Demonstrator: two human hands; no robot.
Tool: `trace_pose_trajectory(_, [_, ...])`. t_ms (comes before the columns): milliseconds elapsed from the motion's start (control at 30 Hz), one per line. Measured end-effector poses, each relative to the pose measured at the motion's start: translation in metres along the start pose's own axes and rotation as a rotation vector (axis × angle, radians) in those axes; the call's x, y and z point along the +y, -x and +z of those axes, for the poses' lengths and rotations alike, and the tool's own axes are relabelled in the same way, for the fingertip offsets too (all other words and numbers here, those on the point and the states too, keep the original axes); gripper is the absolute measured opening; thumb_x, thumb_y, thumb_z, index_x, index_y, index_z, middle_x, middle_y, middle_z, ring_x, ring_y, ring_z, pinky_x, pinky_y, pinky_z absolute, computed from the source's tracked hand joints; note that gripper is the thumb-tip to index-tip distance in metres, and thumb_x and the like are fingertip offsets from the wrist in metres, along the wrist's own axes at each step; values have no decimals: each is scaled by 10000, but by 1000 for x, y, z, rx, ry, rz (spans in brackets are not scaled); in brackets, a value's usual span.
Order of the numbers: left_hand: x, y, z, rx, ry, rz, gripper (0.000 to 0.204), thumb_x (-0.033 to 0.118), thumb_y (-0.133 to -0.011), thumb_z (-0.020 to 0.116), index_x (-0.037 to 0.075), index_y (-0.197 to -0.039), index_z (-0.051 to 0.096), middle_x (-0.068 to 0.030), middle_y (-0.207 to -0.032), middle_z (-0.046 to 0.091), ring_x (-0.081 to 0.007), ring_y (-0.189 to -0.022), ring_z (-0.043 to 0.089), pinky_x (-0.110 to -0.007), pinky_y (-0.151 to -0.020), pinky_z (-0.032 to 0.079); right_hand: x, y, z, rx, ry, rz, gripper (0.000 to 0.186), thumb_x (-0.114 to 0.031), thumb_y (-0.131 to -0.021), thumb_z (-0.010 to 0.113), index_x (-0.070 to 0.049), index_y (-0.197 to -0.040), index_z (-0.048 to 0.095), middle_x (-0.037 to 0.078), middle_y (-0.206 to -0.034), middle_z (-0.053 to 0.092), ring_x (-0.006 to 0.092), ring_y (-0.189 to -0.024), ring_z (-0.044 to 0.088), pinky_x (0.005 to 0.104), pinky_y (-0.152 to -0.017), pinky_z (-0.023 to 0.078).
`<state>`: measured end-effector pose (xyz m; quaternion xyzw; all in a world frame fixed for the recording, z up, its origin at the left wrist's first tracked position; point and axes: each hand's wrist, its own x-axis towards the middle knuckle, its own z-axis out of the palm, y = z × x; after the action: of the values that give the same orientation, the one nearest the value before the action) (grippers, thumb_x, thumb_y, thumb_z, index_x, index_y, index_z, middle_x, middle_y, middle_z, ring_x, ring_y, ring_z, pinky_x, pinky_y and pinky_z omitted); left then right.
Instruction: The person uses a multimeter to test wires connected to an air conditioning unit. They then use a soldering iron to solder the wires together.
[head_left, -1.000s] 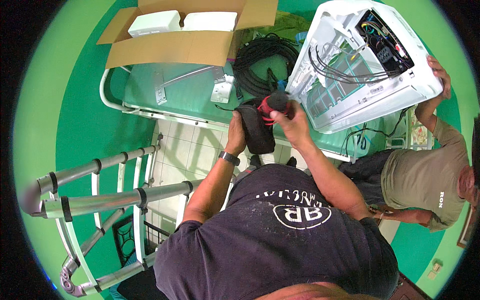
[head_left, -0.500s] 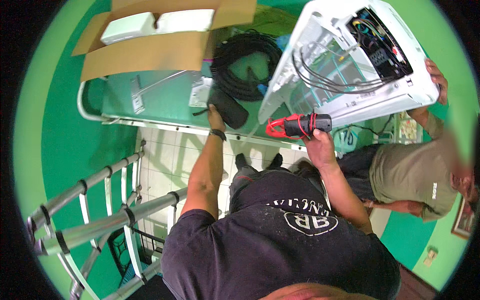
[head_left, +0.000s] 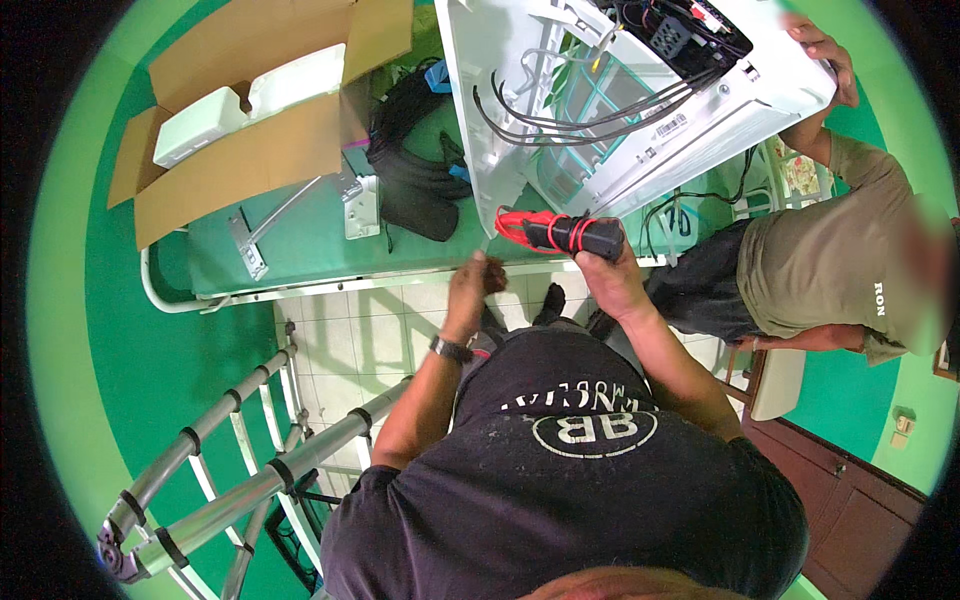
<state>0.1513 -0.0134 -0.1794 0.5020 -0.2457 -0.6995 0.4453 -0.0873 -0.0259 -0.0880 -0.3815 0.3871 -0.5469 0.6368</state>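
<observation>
My right hand (head_left: 612, 275) is closed round a black handheld meter (head_left: 590, 238) with red leads wound about it. The meter lies nearly level, its red end toward the left. To its left, my left hand (head_left: 478, 280) hangs just off the near edge of the green surface (head_left: 320, 255). Its thumb and loosely bent fingers look apart, with nothing seen in them, though the fingertips are dark and blurred. A black pouch (head_left: 420, 210) rests on the green surface beyond that hand. Behind the meter is a white air conditioner unit (head_left: 690, 135), its wiring exposed.
Another person's hand (head_left: 825, 55) steadies the unit at the right. At the back left stands an open cardboard box (head_left: 250, 145) holding white pieces. Black cable coils (head_left: 400, 130) and a metal bracket (head_left: 250, 245) lie nearby. A folded ladder (head_left: 230, 450) stands at my left.
My left hand has let go of the black pouch and come right and nearer to me. The pouch stays on the green surface. My right hand still holds the meter, now tilted slightly.
</observation>
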Motion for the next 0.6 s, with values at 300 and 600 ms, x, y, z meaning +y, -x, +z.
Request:
trace_pose_trajectory(300, [91,36,64,-282,391,-178,415,422,-1044,467,72,-1251,550,-61,-1057,660,-195,-961,661,-367,-851,546,-21,9,46,-413,978,-623,532,-1,-602,821,-65,-1051,544,128,-1277,580,335,-1231,536,433,-1037,445])
trace_pose_trajectory(600, [105,39,79,-428,-78,137,443,308,-1025,559,8,-1346,506,-84,-1139,643,-155,-1005,620,-317,-886,510,-17,21,22,-284,76,46,755,-266,-914,724,-107,-1496,270,163,-1461,418,230,-1338,427,409,-1091,385])
